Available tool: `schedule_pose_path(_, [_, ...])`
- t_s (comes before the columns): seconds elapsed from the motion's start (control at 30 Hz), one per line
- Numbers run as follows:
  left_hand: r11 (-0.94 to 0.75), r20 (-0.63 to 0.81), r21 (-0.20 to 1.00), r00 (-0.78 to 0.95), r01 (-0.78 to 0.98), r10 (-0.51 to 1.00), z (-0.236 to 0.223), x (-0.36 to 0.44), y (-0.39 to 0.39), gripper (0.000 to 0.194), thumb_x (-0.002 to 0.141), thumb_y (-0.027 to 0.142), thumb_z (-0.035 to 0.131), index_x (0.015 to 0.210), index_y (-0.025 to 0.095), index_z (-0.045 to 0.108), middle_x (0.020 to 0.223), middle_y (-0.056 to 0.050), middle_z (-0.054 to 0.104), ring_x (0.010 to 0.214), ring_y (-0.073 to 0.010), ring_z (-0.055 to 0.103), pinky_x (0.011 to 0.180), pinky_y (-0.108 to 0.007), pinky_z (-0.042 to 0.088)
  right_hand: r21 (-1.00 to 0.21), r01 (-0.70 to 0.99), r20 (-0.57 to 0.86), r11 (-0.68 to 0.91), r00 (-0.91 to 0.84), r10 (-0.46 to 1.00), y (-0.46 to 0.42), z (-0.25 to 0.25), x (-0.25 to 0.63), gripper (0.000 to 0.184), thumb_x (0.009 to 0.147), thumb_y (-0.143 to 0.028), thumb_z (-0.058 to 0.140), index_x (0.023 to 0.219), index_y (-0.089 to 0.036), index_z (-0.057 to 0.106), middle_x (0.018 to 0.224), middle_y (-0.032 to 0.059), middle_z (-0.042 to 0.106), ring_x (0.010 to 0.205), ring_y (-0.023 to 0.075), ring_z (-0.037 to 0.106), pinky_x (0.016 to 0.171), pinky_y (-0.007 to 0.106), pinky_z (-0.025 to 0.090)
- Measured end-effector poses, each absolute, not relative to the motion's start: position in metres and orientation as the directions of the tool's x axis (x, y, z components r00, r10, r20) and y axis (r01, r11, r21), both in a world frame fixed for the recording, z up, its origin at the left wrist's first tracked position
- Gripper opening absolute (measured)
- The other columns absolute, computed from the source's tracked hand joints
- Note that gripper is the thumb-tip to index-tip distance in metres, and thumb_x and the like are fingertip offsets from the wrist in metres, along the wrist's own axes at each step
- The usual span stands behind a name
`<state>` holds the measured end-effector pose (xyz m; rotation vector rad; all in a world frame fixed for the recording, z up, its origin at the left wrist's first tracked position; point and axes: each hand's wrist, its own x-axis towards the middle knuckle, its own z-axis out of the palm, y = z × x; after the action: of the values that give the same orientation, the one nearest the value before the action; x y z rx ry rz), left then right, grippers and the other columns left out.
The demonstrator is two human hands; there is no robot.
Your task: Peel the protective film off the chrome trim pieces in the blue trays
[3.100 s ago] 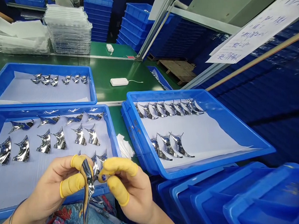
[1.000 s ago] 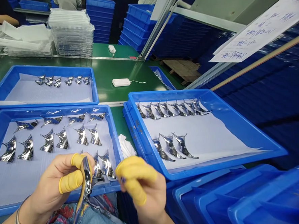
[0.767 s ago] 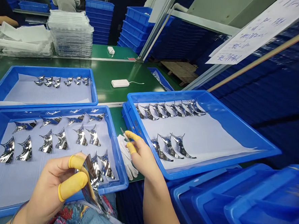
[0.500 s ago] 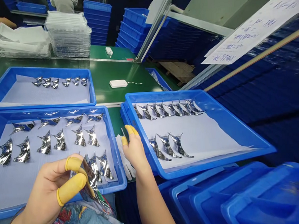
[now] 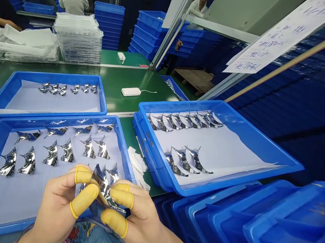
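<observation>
Left hand [image 5: 60, 204] and right hand [image 5: 139, 214] pinch one shiny part [image 5: 105, 192] near the tray rim [image 5: 126, 153].

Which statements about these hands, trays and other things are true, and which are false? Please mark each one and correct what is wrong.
1. The left hand and the right hand grip the same shiny metal piece. True.
2. The finger covers are green. False: the finger covers are yellow.
3. The white glove lies in the right tray. False: it lies between the near left tray and the right tray.
4. The right tray's nearer row has three metal pieces. True.
</observation>
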<state>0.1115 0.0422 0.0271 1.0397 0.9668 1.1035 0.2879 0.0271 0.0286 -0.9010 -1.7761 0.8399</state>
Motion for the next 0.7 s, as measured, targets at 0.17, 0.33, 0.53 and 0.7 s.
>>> schedule_pose_path(0.17, [0.125, -0.072, 0.96, 0.209, -0.252, 0.975, 0.026, 0.109, 0.042, 0.007, 0.079, 0.035, 0.079, 0.082, 0.028, 0.08, 0.069, 0.0, 0.065, 0.069, -0.0137, 0.058, 0.067, -0.021, 0.051, -0.868, 0.188, 0.41, 0.459, -0.25, 0.877, 0.024, 0.033, 0.287, 0.016, 0.095, -0.034, 0.063, 0.088, -0.02, 0.068, 0.064, 0.0008, 0.062, 0.057, 0.014, 0.053, 0.057, 0.026, 0.048])
schedule_pose_path(0.33, [0.134, -0.055, 0.948, 0.266, -0.289, 0.962, 0.026, 0.103, 0.041, 0.013, 0.085, 0.039, 0.072, 0.096, 0.038, 0.08, 0.077, 0.002, 0.07, 0.076, -0.014, 0.062, 0.073, -0.02, 0.053, -0.931, 0.077, 0.337, 0.358, -0.198, 0.92, 0.025, 0.039, 0.284, 0.017, 0.091, -0.034, 0.068, 0.08, -0.021, 0.07, 0.065, 0.0014, 0.066, 0.058, 0.0145, 0.059, 0.056, 0.026, 0.049])
schedule_pose_path(0.53, [0.168, -0.056, 0.913, 0.294, -0.37, 0.954, 0.028, 0.102, 0.043, 0.017, 0.087, 0.043, 0.069, 0.101, 0.043, 0.078, 0.083, 0.003, 0.076, 0.079, -0.015, 0.067, 0.078, -0.023, 0.054, -0.973, -0.008, 0.228, 0.23, -0.166, 0.959, 0.027, 0.042, 0.28, 0.024, 0.089, -0.041, 0.07, 0.078, -0.02, 0.074, 0.067, 0.0045, 0.07, 0.059, 0.0159, 0.064, 0.059, 0.028, 0.054])
schedule_pose_path(0.7, [0.199, -0.095, 0.914, 0.29, -0.354, 0.952, 0.026, 0.101, 0.045, 0.017, 0.084, 0.046, 0.071, 0.098, 0.042, 0.079, 0.081, 0.003, 0.074, 0.078, -0.0141, 0.065, 0.076, -0.02, 0.053, -0.988, -0.125, 0.11, 0.094, -0.127, 0.986, 0.026, 0.041, 0.278, 0.027, 0.083, -0.045, 0.075, 0.073, -0.02, 0.074, 0.063, 0.0042, 0.07, 0.055, 0.0153, 0.062, 0.057, 0.028, 0.055])
